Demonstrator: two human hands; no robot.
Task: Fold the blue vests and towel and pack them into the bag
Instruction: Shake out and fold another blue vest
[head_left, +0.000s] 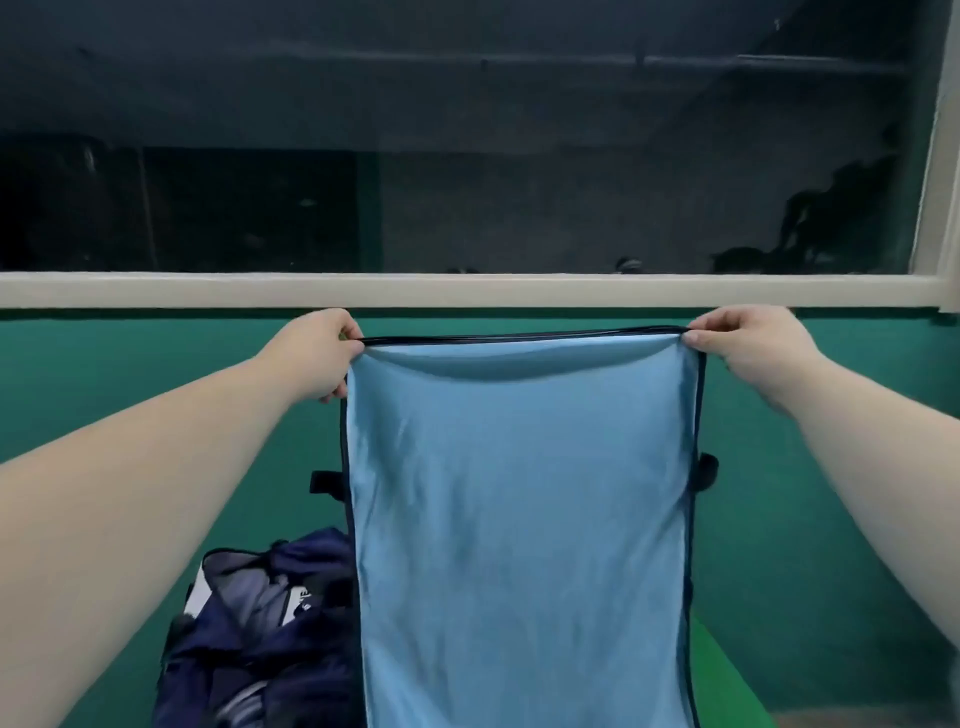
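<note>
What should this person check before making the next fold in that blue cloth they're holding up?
1. Left hand fingers pinch one top corner of the light blue cloth: ok.
2. Right hand fingers pinch the other top corner: ok.
3. Top edge level between the hands: ok.
4. Cloth hangs without twists: ok, only faint creases.
5. Bottom edge clear of the floor: cannot tell, it is out of frame.
6. Dark blue bag has room left: cannot tell, it is partly hidden.

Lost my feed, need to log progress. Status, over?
Left hand, right hand pinch top corners of blue cloth. Cloth hangs flat between them. Below left, bag, partly hidden by cloth.
</note>
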